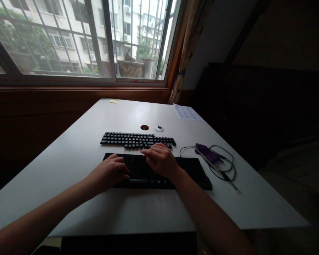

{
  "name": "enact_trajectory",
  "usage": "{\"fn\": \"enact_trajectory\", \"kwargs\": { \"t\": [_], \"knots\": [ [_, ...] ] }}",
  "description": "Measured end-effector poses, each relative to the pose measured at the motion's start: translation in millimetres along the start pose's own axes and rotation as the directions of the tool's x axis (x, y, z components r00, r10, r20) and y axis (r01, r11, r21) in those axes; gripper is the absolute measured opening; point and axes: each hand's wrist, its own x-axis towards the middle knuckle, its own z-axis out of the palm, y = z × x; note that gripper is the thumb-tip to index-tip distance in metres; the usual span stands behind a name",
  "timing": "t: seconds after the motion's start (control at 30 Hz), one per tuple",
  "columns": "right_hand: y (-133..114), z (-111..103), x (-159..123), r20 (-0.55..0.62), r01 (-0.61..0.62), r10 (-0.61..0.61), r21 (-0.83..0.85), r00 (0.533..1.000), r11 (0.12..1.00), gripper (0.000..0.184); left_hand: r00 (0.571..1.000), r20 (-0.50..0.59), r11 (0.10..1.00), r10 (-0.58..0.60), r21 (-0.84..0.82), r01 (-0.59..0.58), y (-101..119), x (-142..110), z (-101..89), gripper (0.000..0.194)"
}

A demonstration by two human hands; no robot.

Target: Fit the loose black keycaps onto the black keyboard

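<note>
A black keyboard (146, 170) lies flat on the white table, its upper area dark and mostly bare of caps. A few keys show along its front edge. My left hand (112, 171) rests over the keyboard's left end with its fingers curled round it. Above the middle of the board is my right hand (161, 159), fingers bent together and the index pointing left. Whatever its fingertips may hold is too small to make out. Behind the board, loose black keycaps (127, 139) stand in several rows, partly hidden by the right hand.
On the right lie a coiled black cable (232, 166), a purple cloth (207, 153) and a thin stick-like brush (230, 181). Printed paper (187, 112) is at the far right corner, a yellow note (113, 101) at the far left. A round cable hole (145, 127) sits beside its cover (159, 129).
</note>
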Motion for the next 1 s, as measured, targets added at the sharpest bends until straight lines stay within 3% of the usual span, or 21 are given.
{"fn": "enact_trajectory", "kwargs": {
  "t": [0.37,0.57,0.67,0.8,0.87,1.0],
  "knots": [
    [1,1,-2,0.072,-0.035,0.034,0.006,0.997,0.999,0.022,0.999,-0.029,1.0,-0.016,-0.025,0.016,-9,-3,2.8,0.016],
    [-6,4,1,0.148,-0.124,0.108,0.099,0.983,0.987,0.024,0.99,-0.121,0.991,-0.072,-0.118,0.057,-10,-6,-23.7,0.033],
    [-17,11,3,0.192,-0.186,0.155,0.152,0.969,0.971,0.014,0.954,-0.233,0.979,-0.191,-0.115,0.168,-25,-12,-35.5,0.037],
    [-35,23,2,0.288,-0.361,0.311,0.14,0.906,0.922,0.007,0.861,-0.362,0.934,-0.357,-0.13,0.333,-58,-26,-37.2,0.042],
    [-42,29,2,0.323,-0.409,0.348,0.141,0.88,0.902,0.014,0.832,-0.361,0.907,-0.422,-0.162,0.389,-72,-33,-34.3,0.044],
    [-45,37,-1,0.373,-0.449,0.376,0.129,0.848,0.884,0.021,0.832,-0.268,0.871,-0.486,-0.225,0.436,-86,-37,-26.5,0.046]
  ]
}}
